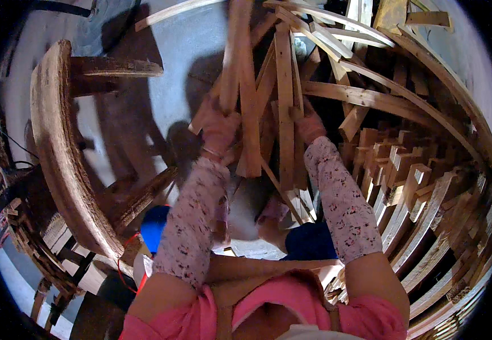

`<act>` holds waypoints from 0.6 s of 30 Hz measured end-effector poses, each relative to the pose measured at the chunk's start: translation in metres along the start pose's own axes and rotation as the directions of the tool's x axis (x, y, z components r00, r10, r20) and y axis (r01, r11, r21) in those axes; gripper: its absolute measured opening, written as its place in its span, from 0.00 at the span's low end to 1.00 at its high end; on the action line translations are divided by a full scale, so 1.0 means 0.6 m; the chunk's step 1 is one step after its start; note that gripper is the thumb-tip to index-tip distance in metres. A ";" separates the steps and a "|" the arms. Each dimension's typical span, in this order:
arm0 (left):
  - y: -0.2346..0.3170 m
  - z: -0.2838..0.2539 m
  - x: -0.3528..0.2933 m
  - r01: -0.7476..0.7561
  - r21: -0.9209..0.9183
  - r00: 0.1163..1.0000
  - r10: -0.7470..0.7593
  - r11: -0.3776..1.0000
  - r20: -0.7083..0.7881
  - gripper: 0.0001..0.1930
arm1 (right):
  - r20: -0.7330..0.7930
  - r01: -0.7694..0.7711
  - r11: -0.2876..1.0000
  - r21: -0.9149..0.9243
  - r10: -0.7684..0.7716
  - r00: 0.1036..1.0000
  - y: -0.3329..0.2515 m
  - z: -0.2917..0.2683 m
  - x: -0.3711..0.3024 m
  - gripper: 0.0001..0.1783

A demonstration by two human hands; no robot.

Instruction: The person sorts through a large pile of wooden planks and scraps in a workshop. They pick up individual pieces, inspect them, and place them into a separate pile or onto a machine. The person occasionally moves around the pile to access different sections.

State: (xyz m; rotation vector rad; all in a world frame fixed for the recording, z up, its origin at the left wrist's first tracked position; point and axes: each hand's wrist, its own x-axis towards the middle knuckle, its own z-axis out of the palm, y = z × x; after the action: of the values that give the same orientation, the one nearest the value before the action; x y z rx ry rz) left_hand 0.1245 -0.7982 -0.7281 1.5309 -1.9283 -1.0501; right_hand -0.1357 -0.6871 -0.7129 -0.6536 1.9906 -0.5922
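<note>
My left hand [221, 129] is closed around long, narrow wooden strips [250, 130] that stand up in front of me. Their upper ends reach past the top edge of the view. To the right, my right hand [310, 123] grips another upright bundle of wooden strips [285, 107], its fingers partly hidden behind the wood. A gap separates the two bundles at hand height. Patterned pale sleeves cover both forearms.
A rough wooden bench [59, 141] stands at the left. Loose long strips [370, 101] lie crossed at the far right. Below them, a large stack of cut wood [416, 198] fills the right side. A blue object [156, 228] is beside my left forearm.
</note>
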 end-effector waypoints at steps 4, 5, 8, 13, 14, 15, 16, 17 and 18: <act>-0.220 -0.040 0.075 -0.412 0.655 0.904 0.375 0.633 0.206 0.26 | -0.220 -0.088 0.976 -0.200 0.043 0.974 0.047 0.033 0.027 0.37; -0.226 -0.028 0.078 -0.435 0.674 0.890 0.399 0.596 0.222 0.25 | -0.190 -0.134 0.937 -0.324 0.075 0.979 0.076 0.032 0.037 0.38; -0.169 0.003 0.015 -0.405 0.516 0.909 0.394 0.755 0.137 0.23 | 0.027 -0.199 0.974 -0.106 0.203 0.979 0.083 0.027 0.053 0.37; -0.126 0.075 -0.058 -0.118 0.081 0.968 0.097 0.990 0.231 0.22 | 0.171 -0.291 0.827 0.480 0.237 0.956 0.011 0.055 0.012 0.35; -0.105 0.073 -0.047 0.154 -0.006 0.942 -0.145 0.988 0.302 0.24 | 0.179 -0.284 0.800 0.528 0.222 0.958 0.006 0.056 0.008 0.34; -0.081 0.056 -0.036 0.341 -0.123 0.891 -0.279 0.932 0.357 0.26 | 0.198 -0.260 0.787 0.559 0.178 0.964 0.009 0.053 0.012 0.35; -0.053 0.041 -0.024 0.515 -0.218 0.820 -0.402 0.829 0.408 0.29 | 0.213 -0.237 0.768 0.595 0.134 0.968 0.023 0.052 0.015 0.35; -0.039 0.024 -0.010 0.593 -0.353 0.786 -0.426 0.724 0.448 0.31 | 0.222 -0.213 0.745 0.632 0.089 0.971 0.039 0.051 0.023 0.35; -0.039 0.012 0.002 0.654 -0.472 0.752 -0.439 0.591 0.492 0.33 | 0.231 -0.190 0.720 0.667 0.042 0.972 0.046 0.051 0.030 0.36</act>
State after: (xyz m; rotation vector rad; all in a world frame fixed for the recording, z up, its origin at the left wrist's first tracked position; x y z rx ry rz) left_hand 0.1326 -0.7996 -0.7511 1.6330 -1.0172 -2.0896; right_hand -0.1221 -0.6828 -0.7559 -0.1090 1.4441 -1.0685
